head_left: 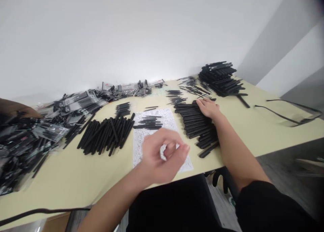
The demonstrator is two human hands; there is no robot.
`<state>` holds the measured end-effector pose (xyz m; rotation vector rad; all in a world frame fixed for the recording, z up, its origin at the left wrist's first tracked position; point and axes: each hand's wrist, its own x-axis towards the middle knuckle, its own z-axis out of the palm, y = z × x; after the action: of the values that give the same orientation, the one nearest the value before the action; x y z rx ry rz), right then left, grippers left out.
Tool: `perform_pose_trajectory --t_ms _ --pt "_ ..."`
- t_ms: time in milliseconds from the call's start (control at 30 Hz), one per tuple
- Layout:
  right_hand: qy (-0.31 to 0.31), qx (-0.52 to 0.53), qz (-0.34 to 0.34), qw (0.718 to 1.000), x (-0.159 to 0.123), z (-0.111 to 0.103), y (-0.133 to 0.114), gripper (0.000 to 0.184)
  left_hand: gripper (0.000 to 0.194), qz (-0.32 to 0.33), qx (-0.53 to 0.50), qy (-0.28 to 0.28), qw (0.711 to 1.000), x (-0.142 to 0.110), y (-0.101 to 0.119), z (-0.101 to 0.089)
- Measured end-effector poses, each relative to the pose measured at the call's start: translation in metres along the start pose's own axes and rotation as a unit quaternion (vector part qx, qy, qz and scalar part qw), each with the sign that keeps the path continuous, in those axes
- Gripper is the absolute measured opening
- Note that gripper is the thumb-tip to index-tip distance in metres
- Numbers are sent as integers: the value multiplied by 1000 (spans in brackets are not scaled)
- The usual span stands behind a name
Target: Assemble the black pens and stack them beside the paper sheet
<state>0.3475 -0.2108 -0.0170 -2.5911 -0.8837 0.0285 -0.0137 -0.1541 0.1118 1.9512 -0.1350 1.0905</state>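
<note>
My left hand (pixel 163 156) is above a white sheet with dark markings (pixel 140 151), its fingers curled and thumb bent round into a loose ring. Through the ring I see paper and a fingertip, no object; the hand is slightly blurred. My right hand (pixel 209 108) lies over the far end of a spread row of black sticks (pixel 194 122), fingers stretched out and touching them. Several thin black pieces (pixel 149 122) lie on the sheet beyond my left hand. Left of the sheet lies another pile of black sticks (pixel 106 134).
Plastic packets and black pieces (pixel 73 104) are heaped along the left and back of the table (pixel 76 178). A tall stack of black sticks (pixel 219 77) stands at back right. Glasses (pixel 298 115) lie at the right edge. A black cable (pixel 45 210) crosses the front left.
</note>
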Motion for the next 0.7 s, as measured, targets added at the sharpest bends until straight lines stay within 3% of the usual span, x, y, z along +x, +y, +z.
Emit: perform_pose_trajectory --t_ms 33,100,167,233,333,500,600,700 --pt "0 -2 -3 1000 0 0 -1 71 7 -19 -12 -17 1000 2 -19 7" --pt "1 -3 -9 1000 -1 1 -2 71 5 -62 20 -121 990 2 -54 21" --pt "3 -8 -12 1000 -1 2 -4 70 5 -81 120 -212 966 -1 -83 33" --pt "4 -21 -15 1000 -1 3 -5 71 11 -64 218 -264 937 -1 -103 45" --pt "3 -39 -23 999 -1 5 -7 69 30 -16 303 -283 910 3 -118 60" --pt "36 -35 -62 997 -4 8 -7 64 60 45 338 -318 885 1 -130 73" --pt "55 -22 -151 987 -9 4 -10 60 56 41 328 -322 887 -8 -137 74" --pt "56 -9 -243 968 -16 -4 -17 54 38 13 293 -303 907 -13 -143 74"
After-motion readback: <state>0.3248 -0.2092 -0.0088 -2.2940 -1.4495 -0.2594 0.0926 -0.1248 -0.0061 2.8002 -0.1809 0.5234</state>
